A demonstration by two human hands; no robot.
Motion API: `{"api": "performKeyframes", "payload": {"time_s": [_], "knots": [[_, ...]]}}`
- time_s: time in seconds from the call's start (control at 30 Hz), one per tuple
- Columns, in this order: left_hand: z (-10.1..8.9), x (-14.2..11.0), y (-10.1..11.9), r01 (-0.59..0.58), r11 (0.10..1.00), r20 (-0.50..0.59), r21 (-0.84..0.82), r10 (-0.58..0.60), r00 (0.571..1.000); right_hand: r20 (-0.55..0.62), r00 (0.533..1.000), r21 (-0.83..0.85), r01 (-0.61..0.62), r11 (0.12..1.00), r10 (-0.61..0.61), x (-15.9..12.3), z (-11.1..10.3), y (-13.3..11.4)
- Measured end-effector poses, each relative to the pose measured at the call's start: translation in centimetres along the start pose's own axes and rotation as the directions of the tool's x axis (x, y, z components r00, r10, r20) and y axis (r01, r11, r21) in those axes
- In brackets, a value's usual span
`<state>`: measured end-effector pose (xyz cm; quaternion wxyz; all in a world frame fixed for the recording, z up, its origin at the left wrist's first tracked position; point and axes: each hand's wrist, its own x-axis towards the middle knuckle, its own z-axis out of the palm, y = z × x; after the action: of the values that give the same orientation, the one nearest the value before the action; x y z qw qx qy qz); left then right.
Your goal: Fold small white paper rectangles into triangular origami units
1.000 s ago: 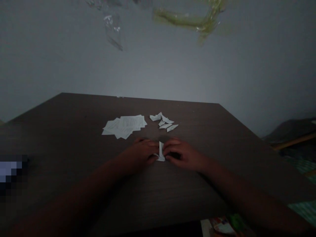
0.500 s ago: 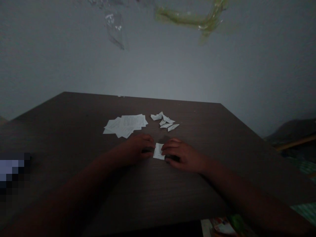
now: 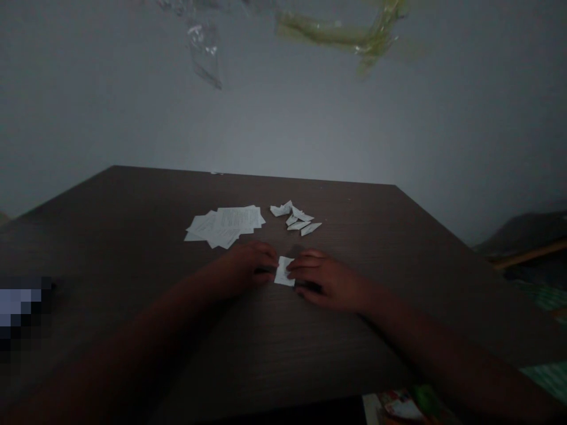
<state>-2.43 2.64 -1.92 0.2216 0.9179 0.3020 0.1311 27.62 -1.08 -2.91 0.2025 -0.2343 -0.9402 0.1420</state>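
Note:
A small folded piece of paper (image 3: 283,273) lies on the dark table between my two hands. My left hand (image 3: 250,265) is at its left edge, fingertips touching or nearly touching it, thumb apart from the fingers. From the other side my right hand (image 3: 330,277) rests its fingertips on the paper's right part and hides that part; the thumb sits lower, spread away from the fingers. Neither hand is gripping the paper. Just beyond my hands lie several folded paper pieces (image 3: 299,225), and to their left a loose, fanned pile of printed paper sheets (image 3: 237,219).
The brown wood-grain table (image 3: 266,348) meets a grey wall (image 3: 283,130) at the back. Clear tape (image 3: 206,50) and yellowish tape (image 3: 328,32) cling to the wall. A blurred-out object (image 3: 18,307) is at the left. Colourful items (image 3: 403,404) show below the front edge.
My right fingertips have slid slightly left over the paper. My left hand, the pile and the folded pieces stay about where they were.

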Motion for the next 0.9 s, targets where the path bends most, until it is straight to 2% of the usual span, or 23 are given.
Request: {"api": "performKeyframes", "payload": {"time_s": [0.1,0.3,0.53,0.9], "knots": [[0.0,-0.1,0.3,0.035,0.999,0.013,0.000,-0.035,0.999,-0.011,1.000,-0.011,0.016,1.000,-0.016,0.0,0.1,0.1],[0.4,-0.1,1.1,0.132,0.991,-0.068,0.031,-0.129,0.989,-0.024,0.999,0.000,0.032,0.999,-0.032,0.0,0.2,0.2],[0.0,0.1,1.6,0.098,0.994,-0.029,0.056,-0.096,0.995,-0.010,1.000,0.003,-0.009,1.000,0.009,0.0,0.3,0.0],[-0.2,0.1,2.0,0.099,0.994,-0.049,0.035,-0.097,0.994,0.013,0.999,-0.010,-0.036,0.999,0.036,0.2,0.1,-0.2]]}}
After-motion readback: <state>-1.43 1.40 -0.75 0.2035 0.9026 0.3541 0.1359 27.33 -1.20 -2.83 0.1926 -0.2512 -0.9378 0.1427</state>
